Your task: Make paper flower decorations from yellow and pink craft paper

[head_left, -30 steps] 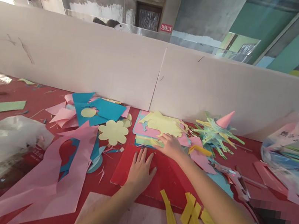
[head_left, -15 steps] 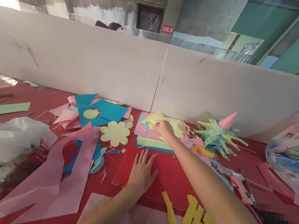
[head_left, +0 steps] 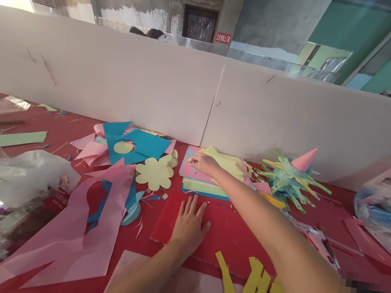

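Note:
My left hand (head_left: 190, 226) lies flat with spread fingers on a red board (head_left: 230, 235). My right hand (head_left: 204, 163) reaches over a stack of coloured paper (head_left: 207, 187) behind the board. Its fingers are pinched together near the stack's left side, and what they hold, if anything, is too small to make out. Just under the fingertips is a small blue scrap (head_left: 194, 170). Pale yellow paper pieces (head_left: 231, 165) lie on the stack, partly behind my right hand. Yellow paper strips (head_left: 258, 285) lie in front of the board, partly covered by my right forearm.
Left of the board are a yellow paper flower (head_left: 154, 173), cut pink paper (head_left: 99, 235) and blue paper (head_left: 148, 143). A spiky green paper piece with a pink cone (head_left: 304, 159) stands at right, near a glue gun (head_left: 318, 243). Plastic bags (head_left: 25, 175) and a white partition (head_left: 135, 79) border the table.
My right hand has shifted a little left over the paper stack. The yellow piece seen at its fingertips no longer shows there. My left hand stays on the board; the view has shifted slightly.

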`<state>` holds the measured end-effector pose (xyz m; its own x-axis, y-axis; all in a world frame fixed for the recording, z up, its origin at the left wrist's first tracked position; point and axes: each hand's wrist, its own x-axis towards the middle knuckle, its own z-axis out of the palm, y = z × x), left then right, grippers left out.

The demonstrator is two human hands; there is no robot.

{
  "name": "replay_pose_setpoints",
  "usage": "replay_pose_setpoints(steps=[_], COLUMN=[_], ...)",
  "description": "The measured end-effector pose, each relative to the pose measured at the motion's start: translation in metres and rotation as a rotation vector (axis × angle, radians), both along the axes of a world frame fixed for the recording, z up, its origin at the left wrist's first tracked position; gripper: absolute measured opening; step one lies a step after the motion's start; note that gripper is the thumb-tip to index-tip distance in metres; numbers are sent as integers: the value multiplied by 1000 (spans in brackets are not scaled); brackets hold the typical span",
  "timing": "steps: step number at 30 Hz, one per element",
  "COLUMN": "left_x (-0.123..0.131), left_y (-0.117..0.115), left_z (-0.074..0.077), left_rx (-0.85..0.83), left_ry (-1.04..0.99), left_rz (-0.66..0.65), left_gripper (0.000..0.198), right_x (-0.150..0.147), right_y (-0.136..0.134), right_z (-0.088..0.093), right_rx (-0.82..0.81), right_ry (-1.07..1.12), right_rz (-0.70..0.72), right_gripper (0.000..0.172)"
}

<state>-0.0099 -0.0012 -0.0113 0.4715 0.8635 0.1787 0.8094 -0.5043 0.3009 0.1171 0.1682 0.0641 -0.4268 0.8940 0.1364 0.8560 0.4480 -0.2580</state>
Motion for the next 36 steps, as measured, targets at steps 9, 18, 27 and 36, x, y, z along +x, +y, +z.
replay_pose_setpoints(steps=[9, 18, 27, 36], left_x=[1, 0, 0, -1], left_y=[-1, 0, -2, -2], left_z=[-3, -5, 0, 7], left_rx=[22, 41, 24, -27], left_ry=[-9, -12, -31, -54], left_rz=[13, 8, 2, -6], left_gripper=[53, 52, 52, 52], right_x=[54, 70, 74, 75], right_y=[-45, -46, -45, -43], right_z=[-16, -1, -2, -4], right_rx=[253, 358, 485, 409], right_ry=[-553, -664, -733, -673], right_rz=[290, 265, 158, 89], right_gripper=[26, 20, 15, 19])
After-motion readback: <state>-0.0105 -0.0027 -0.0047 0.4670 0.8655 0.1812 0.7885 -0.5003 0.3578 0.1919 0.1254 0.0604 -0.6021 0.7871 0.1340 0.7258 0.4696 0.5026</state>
